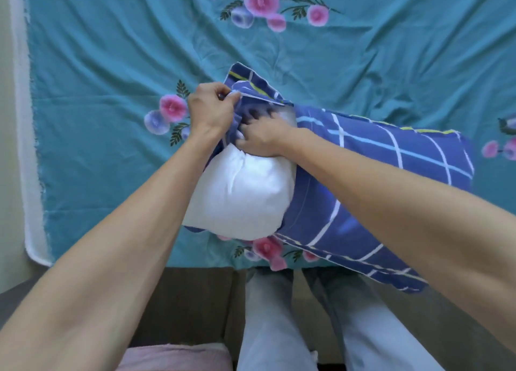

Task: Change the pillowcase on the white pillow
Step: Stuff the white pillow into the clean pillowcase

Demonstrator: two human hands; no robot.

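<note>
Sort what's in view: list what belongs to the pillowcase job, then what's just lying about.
Part of the job:
- plump white pillow, one end sticking out
- blue checked cotton pillowcase, covering the rest
- left hand, pinching the pillowcase's open edge
- right hand, gripping fabric at the opening

Just lying about:
- teal bedsheet with pink flowers, under the pillow
- pink fabric at the bottom edge

I am reaching both bare forearms forward from the near edge, converging toward the middle. My left hand [212, 106] is sitting slightly farther and to the left, knuckles up, fingers curled tight and pinching cloth at its far side. My right hand [261, 137] is lying just beside it, near and to the right, wrist bent, its fingers pushing in under the fabric.
</note>
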